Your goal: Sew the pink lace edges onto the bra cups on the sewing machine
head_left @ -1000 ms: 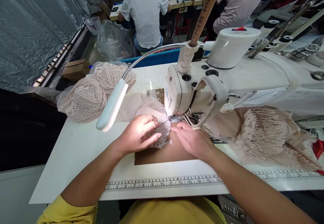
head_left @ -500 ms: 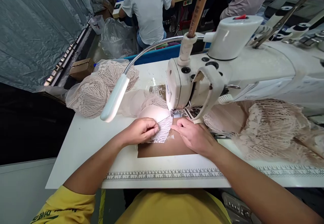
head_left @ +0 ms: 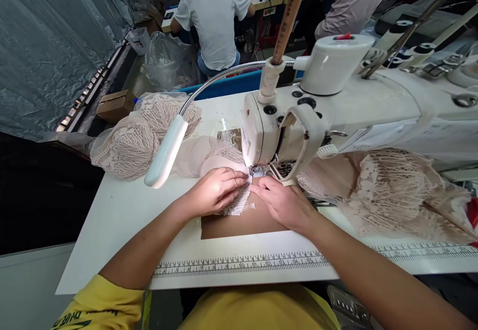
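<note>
A piece of pale lace fabric [head_left: 236,206] lies under the needle end of a white sewing machine [head_left: 258,133], lit brightly there. Behind it rises a smooth, rounded beige cup [head_left: 213,163], partly covered by my fingers. My left hand [head_left: 214,190] rests on the lace with its fingers stretched flat, their tips close to the presser foot [head_left: 251,171]. From the other side my right hand [head_left: 286,203] has its fingers drawn in, with the leading fingertip at the lace's right edge. A brown sheet [head_left: 239,226] is beneath the work on the white table [head_left: 123,225].
Lace cups [head_left: 129,148] are heaped at the left, behind a lamp [head_left: 167,151] on a bendable neck. More beige lace [head_left: 392,190] is bunched right of the machine. A printed ruler [head_left: 239,264] runs along the front edge. Two people sit working beyond.
My left hand has gone from a pinch to flat fingers over the lace, nearer the needle. My right hand keeps nearly the same pose. The whole view has shifted slightly.
</note>
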### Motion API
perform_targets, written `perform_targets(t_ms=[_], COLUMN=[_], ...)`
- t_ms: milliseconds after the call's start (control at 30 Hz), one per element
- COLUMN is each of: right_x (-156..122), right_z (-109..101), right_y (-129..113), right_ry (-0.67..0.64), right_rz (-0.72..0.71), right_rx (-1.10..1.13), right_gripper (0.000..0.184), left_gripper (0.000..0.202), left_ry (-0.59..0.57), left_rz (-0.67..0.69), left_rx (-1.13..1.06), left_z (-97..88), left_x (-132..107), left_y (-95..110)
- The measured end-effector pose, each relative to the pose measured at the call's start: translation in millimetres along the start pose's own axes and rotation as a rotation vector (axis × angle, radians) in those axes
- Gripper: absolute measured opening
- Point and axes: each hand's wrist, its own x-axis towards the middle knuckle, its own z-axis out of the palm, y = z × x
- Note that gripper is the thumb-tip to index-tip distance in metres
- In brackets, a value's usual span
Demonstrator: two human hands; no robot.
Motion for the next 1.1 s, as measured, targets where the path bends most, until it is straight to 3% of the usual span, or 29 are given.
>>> perform_targets(t_ms=[167,600,1100], right_x=[-1.3,0.9,-8.2], right_z=[0.4,2.1,0.5], right_y=[1.3,-0.1,8.3], right_ry=[0.016,0.021,-0.046], right_rz=[-0.021,0.096,-0.116], right_rx=[-0.011,-0.104,0.057], right_gripper=[0.042,0.043,0.036], left_gripper=[0.038,0.041,0.033], left_ry=[-0.026,0.003,-0.02], left_rz=[0.028,-0.062,0.011], left_rx=[0.157,0.235,0.138], left_z=[23.2,25.5,23.7], left_x=[-1.0,5.4,-8.7], left_y=[-7.3,3.6,3.6])
